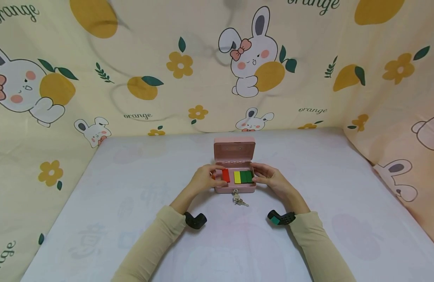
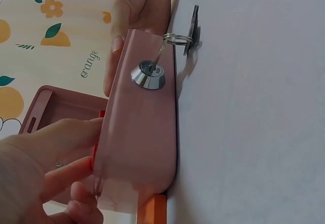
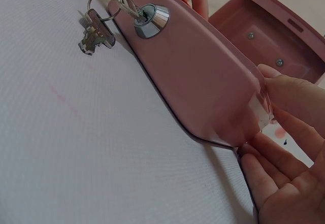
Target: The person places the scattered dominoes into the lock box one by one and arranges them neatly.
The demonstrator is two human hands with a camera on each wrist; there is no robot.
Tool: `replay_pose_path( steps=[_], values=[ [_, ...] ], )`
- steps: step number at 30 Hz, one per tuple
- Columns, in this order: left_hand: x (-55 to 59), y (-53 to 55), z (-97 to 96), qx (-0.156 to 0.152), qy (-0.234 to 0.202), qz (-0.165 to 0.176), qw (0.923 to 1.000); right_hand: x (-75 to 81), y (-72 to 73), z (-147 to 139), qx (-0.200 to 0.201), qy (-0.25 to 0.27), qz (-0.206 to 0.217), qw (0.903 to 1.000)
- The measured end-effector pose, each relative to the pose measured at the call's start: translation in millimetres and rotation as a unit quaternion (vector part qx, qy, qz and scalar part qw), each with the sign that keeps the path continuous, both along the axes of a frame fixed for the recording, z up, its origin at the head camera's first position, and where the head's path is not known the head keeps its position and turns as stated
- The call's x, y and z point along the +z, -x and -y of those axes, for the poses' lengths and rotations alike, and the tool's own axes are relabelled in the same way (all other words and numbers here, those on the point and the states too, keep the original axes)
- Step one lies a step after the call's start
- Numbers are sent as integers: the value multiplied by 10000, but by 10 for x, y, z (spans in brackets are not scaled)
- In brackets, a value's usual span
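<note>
A small pink metal cash box (image 1: 225, 190) stands on the table with its lid (image 1: 234, 150) raised. My left hand (image 1: 202, 178) reaches over its left end, thumb and a finger pinching a red block (image 1: 226, 176) inside. To the right in the box lie a yellow block (image 1: 237, 177) and green blocks (image 1: 246, 177) side by side. My right hand (image 1: 273, 179) grips the box's right end, thumb at the rim and fingers along the outer wall. Keys on a ring (image 3: 99, 31) hang from the front lock (image 3: 152, 21).
An orange block (image 2: 152, 209) shows by the box's left end in the left wrist view. White cloth (image 1: 231, 243) covers the table. Behind the box rises a printed curtain (image 1: 202, 86), which also runs along both sides.
</note>
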State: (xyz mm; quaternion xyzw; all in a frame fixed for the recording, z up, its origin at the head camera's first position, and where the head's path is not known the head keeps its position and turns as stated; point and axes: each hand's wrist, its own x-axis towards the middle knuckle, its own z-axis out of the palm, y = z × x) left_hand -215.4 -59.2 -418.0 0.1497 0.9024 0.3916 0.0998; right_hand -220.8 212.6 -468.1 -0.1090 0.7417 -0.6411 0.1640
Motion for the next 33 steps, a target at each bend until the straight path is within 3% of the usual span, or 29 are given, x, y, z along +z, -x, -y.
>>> replay_pose_path(
  steps=[9,17,33],
  values=[
    [-50,47,-22,41,186,128,9997,6,-3,-1,-23,2,25,10000],
    [-115,87,-29,-78,290,-50,9995,7,-4,1,-13,30,16,10000],
    [-142,108,-64,-85,512,-210,9984,1,-3,3,-17,37,19,10000]
  ],
)
